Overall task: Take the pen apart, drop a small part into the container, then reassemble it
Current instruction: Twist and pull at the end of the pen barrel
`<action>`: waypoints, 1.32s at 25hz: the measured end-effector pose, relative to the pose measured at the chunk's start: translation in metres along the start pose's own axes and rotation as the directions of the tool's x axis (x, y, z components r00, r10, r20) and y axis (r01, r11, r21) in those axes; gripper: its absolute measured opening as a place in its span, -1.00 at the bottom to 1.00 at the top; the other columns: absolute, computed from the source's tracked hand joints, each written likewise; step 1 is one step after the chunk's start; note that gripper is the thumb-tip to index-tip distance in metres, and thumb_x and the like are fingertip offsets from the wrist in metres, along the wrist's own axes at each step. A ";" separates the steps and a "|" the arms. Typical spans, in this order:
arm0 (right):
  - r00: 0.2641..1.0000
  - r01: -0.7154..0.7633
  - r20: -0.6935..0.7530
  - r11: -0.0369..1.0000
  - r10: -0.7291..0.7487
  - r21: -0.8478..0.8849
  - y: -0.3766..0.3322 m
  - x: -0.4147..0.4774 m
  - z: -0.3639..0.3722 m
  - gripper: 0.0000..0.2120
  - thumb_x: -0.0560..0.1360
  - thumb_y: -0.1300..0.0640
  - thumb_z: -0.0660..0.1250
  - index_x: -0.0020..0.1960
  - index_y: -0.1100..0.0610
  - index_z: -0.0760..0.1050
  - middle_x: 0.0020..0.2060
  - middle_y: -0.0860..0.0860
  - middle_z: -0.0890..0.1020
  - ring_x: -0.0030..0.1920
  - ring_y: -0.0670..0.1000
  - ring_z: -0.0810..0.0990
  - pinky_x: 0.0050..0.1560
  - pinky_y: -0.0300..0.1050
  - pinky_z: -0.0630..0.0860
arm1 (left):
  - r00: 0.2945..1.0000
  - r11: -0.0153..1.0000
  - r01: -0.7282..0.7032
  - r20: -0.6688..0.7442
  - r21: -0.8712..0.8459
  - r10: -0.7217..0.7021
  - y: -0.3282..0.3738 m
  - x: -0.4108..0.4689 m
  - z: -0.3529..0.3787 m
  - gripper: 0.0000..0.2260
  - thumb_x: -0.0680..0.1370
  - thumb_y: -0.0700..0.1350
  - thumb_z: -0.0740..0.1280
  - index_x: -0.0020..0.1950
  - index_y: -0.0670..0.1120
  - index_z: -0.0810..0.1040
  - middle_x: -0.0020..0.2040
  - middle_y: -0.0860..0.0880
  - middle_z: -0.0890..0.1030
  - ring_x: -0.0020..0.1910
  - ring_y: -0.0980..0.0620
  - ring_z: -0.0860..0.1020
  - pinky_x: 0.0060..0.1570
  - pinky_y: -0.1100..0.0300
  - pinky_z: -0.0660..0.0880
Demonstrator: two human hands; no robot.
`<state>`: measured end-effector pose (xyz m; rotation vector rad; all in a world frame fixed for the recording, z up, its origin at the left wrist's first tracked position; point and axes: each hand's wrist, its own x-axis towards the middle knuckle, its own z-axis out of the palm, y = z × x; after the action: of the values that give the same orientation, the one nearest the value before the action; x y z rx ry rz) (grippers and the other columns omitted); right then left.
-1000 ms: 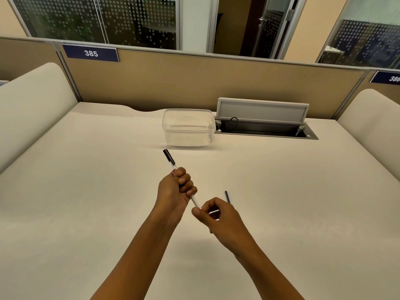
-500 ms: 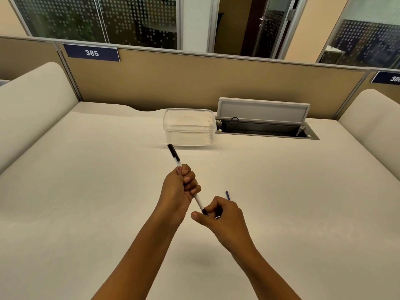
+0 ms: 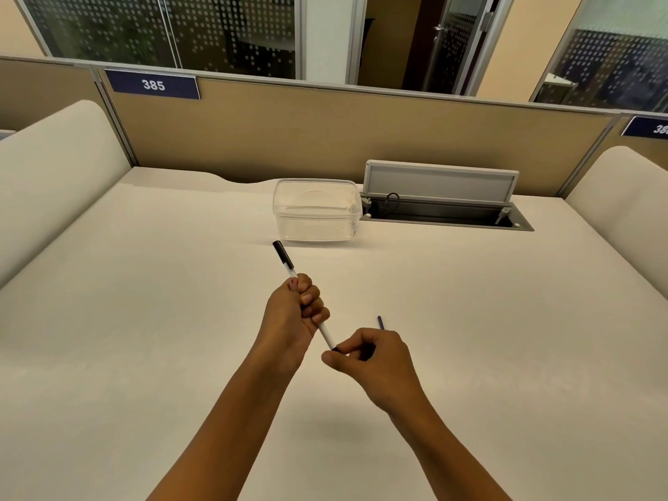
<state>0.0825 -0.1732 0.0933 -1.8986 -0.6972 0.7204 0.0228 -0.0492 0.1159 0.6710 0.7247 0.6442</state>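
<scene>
My left hand (image 3: 294, 312) is closed in a fist around a white pen (image 3: 285, 263) whose black cap end points up and away toward the container. My right hand (image 3: 372, 359) pinches a small black end piece (image 3: 335, 349) at the pen's lower tip between thumb and forefinger. A thin dark blue refill (image 3: 380, 321) lies on the desk just behind my right hand, partly hidden by it. The clear plastic container (image 3: 316, 211) stands open farther back, apart from both hands.
The cream desk (image 3: 144, 320) stretches wide on both sides. A cable hatch (image 3: 444, 211) with its grey lid raised sits right of the container. A tan partition closes off the back, and padded dividers flank the desk left and right.
My right hand has come up to the pen's lower end and closed on the black end piece. The left hand and pen shifted slightly toward the container.
</scene>
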 end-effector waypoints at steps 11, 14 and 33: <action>0.974 -0.037 0.226 0.992 0.010 0.117 -0.003 -0.004 -0.006 -0.81 0.54 0.05 0.28 -0.07 0.01 0.67 -0.20 -0.10 0.72 -0.25 -0.13 0.64 -0.28 -0.31 0.53 | 1.000 1.000 -0.007 0.026 0.020 0.007 0.006 -0.002 0.001 -0.65 0.52 -0.34 -0.11 -0.39 -0.08 0.23 -0.62 0.07 0.27 -0.64 0.15 0.17 -0.59 0.31 0.18; 0.972 -0.026 0.235 0.995 0.003 0.097 -0.002 -0.004 -0.009 -0.85 0.50 0.05 0.34 -0.13 0.01 0.68 -0.25 -0.09 0.72 -0.28 -0.17 0.60 -0.31 -0.33 0.49 | 1.000 1.000 0.004 0.026 0.007 -0.005 0.005 -0.002 0.001 -0.65 0.50 -0.36 -0.13 -0.40 -0.09 0.23 -0.63 0.06 0.26 -0.65 0.15 0.17 -0.61 0.33 0.18; 0.975 -0.112 0.215 0.969 0.064 0.220 0.007 0.003 -0.012 -0.87 0.27 0.12 0.58 -0.25 0.09 0.65 -0.38 -0.03 0.67 -0.37 -0.09 0.59 -0.37 -0.28 0.50 | 0.999 0.998 0.002 0.038 0.060 -0.005 0.003 -0.004 0.007 -0.64 0.55 -0.31 -0.10 -0.40 -0.09 0.24 -0.63 0.06 0.26 -0.65 0.16 0.17 -0.60 0.33 0.18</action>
<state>0.0943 -0.1799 0.0910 -1.6646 -0.6292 1.0217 0.0249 -0.0524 0.1238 0.7357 0.7117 0.6065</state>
